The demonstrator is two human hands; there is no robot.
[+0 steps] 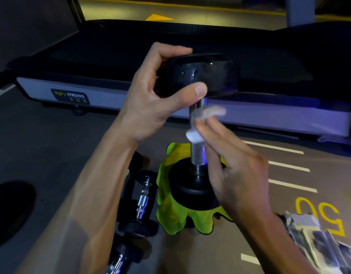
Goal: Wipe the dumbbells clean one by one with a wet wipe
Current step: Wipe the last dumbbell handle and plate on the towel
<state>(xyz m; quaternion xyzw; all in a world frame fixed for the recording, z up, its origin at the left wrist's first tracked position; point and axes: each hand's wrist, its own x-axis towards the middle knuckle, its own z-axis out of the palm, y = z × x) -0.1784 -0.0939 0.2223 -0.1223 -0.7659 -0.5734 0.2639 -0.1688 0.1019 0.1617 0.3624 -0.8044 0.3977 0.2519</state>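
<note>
A black dumbbell [198,76] stands upright, its lower head resting on a bright green cloth [170,210] on the floor. My left hand [151,99] grips the dumbbell's wet, glossy upper head from the left. My right hand [234,171] holds a white wet wipe [194,135] against the steel handle [198,153], fingers reaching in from the right and blurred by motion. Two smaller dumbbells lie on the floor, one [143,202] just left of the cloth and another [119,260] near the bottom edge, partly behind my left forearm.
A treadmill [170,99] labelled "BODY STRONG" stretches across behind the dumbbell. A crinkled wipe packet [317,240] lies on the floor at the bottom right, beside a yellow "50" marking [321,216]. A dark shape [10,212] sits at the far left.
</note>
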